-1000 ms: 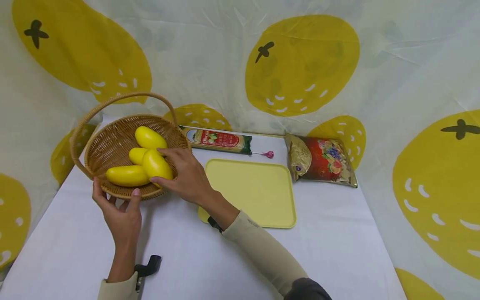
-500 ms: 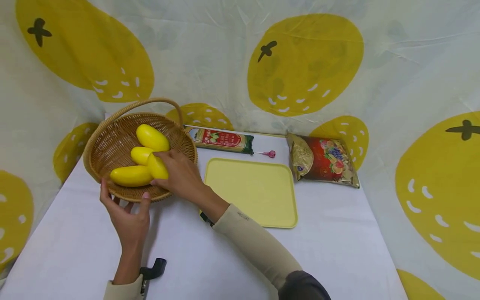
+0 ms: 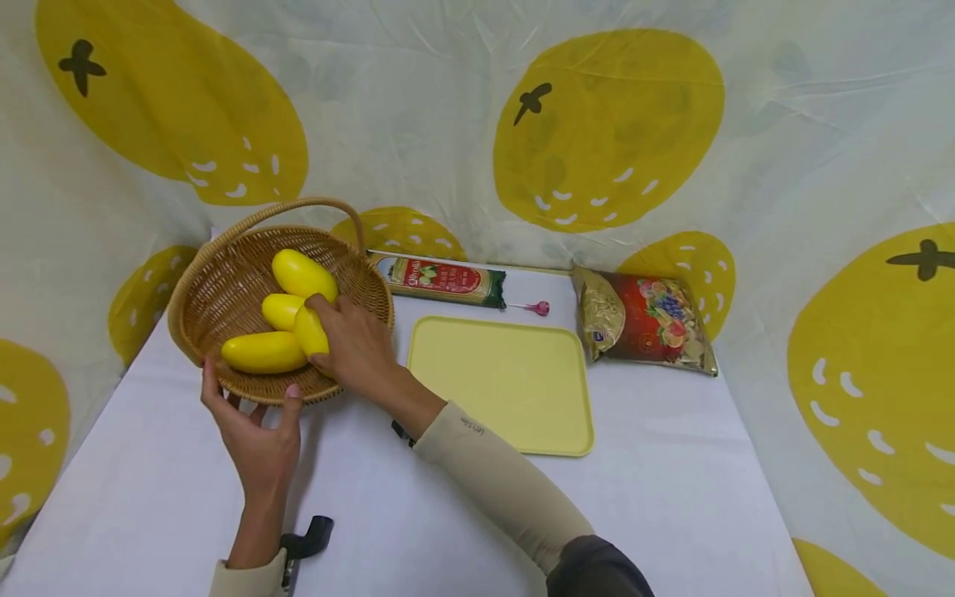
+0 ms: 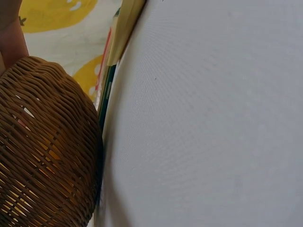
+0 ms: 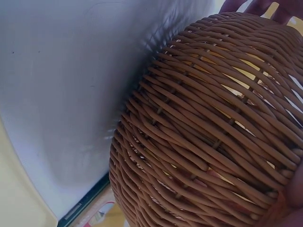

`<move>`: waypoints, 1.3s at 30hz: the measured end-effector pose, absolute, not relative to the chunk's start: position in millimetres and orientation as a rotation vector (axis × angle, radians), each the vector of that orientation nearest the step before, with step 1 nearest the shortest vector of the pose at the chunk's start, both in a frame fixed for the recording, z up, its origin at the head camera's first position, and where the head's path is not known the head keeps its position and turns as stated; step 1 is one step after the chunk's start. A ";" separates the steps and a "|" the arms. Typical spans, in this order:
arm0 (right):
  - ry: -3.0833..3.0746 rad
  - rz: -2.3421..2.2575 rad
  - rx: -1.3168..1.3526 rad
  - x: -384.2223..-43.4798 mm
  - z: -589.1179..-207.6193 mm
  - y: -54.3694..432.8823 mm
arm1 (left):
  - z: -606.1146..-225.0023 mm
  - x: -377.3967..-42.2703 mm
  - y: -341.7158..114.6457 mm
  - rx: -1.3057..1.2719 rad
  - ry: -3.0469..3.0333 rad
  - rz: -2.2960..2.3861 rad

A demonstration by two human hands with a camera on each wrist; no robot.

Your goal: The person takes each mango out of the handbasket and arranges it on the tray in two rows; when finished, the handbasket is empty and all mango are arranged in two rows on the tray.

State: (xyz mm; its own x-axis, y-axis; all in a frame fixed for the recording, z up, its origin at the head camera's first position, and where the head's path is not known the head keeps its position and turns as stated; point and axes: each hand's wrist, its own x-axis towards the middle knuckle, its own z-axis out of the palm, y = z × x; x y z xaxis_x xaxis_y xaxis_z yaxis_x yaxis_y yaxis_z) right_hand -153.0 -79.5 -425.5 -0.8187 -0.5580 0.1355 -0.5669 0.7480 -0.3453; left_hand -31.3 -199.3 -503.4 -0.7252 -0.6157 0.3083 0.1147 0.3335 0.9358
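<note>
Shifted slightly toward the tray (image 3: 500, 381) since a second ago, the basket (image 3: 216, 315) is being held tilted by the left hand (image 3: 261, 444), thumb and fingers gripping its near rim, apparently so that its mouth is being kept steady and turned toward the person. One yellow fruit (image 3: 309, 330) is being pinched by the right hand (image 3: 360, 348), inside the basket at its near right side, a little lower than before. Three other fruits (image 3: 264, 352) are being cradled beside it. Behind the tray, a long pack (image 3: 448, 280) and a lollipop (image 3: 542, 308) are being kept, seemingly out of the hands' way; a bag (image 3: 645, 322) is being kept to the right.
</note>
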 end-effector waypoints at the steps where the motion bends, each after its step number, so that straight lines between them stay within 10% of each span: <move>1: -2.906 0.600 0.940 -152.9 -424.8 -78.7 | -503.4 -31.4 -199.2 0.438 -1.953 -1.446; 39: -2.859 1.143 1.137 -177.1 -391.9 -14.9 | -498.7 -29.3 -202.3 0.512 -1.945 -1.480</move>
State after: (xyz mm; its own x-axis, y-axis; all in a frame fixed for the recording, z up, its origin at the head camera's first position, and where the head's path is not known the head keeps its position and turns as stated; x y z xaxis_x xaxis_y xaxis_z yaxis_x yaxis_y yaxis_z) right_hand -177.1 -14.9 -391.9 -0.7512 -0.6495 0.1180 -0.5517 0.5196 -0.6524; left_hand -29.3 -202.3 -498.7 -0.7237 -0.6435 0.2494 0.0686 0.2925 0.9538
